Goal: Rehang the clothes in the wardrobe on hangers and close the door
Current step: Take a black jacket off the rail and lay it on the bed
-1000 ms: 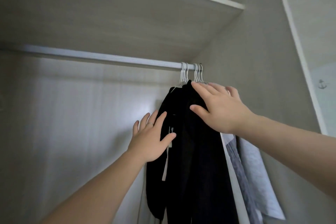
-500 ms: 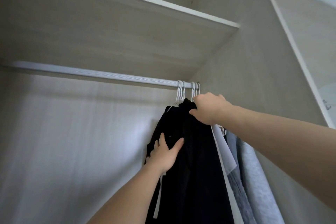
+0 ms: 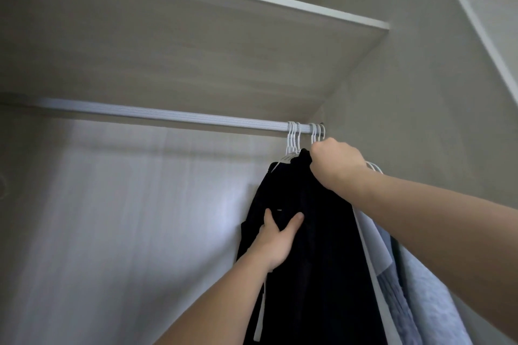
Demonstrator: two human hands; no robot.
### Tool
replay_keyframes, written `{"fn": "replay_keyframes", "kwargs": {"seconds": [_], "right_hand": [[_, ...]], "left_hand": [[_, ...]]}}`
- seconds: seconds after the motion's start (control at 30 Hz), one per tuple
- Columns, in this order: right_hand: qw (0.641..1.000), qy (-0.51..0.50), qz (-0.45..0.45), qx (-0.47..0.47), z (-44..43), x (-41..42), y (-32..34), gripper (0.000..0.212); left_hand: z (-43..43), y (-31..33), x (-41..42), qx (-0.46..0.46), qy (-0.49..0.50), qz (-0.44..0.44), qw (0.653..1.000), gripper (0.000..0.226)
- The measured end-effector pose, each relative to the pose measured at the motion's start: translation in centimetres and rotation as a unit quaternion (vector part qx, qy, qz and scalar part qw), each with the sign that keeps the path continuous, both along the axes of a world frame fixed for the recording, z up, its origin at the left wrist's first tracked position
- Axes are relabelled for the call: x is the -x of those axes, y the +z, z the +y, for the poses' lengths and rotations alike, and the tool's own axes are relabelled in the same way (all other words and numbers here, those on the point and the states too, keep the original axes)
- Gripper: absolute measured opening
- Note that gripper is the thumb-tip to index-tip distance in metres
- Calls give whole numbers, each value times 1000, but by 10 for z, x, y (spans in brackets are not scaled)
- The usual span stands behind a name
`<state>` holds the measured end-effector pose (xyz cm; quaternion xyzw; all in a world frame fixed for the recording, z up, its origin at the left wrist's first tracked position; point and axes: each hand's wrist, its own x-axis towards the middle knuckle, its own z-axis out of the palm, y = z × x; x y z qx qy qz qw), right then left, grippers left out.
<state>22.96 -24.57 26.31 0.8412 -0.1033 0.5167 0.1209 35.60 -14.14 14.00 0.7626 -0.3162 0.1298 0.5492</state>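
Black garment (image 3: 322,249) steadied for hanging.
Your right grip (image 3: 336,162) clenches its top; your left grip (image 3: 276,244), below, pinches cloth.

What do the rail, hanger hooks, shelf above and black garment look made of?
The ribbed pale hanging rail: likely metal, satin finish; lengthwise grooves catch light.
The thin white hanger hooks: coated wire or plastic; cannot tell.
The pale wood-grain shelf: laminated board seemingly, matte, white edge strip.
The black hanging garment: soft matte woven fabric, draping in folds; fibre unclear.
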Motion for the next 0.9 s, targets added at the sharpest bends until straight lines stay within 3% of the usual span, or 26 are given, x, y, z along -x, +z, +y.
{"fn": "replay_keyframes", "kwargs": {"seconds": [0.13, 0.37, 0.53, 0.73, 0.9], "right_hand": [[999, 29, -21, -12, -4, -1, 1, 29], [990, 94, -84, -55, -5, 1, 10, 5], [981, 135, -132, -34, -6, 16, 14, 7], [981, 128, -143, 8, -21, 62, -11, 13], [983, 117, -140, 37, -36, 121, -51, 12]], "left_hand": [[5, 5, 2, -4, 14, -11, 1000, 127], [14, 18, 3, -15, 37, -41, 998, 122], [24, 30, 8, 29, 65, -114, 991, 108], [40, 39, 19, 105, 194, -254, 942, 59], [42, 40, 42, 163, 186, -327, 912, 52]]}}
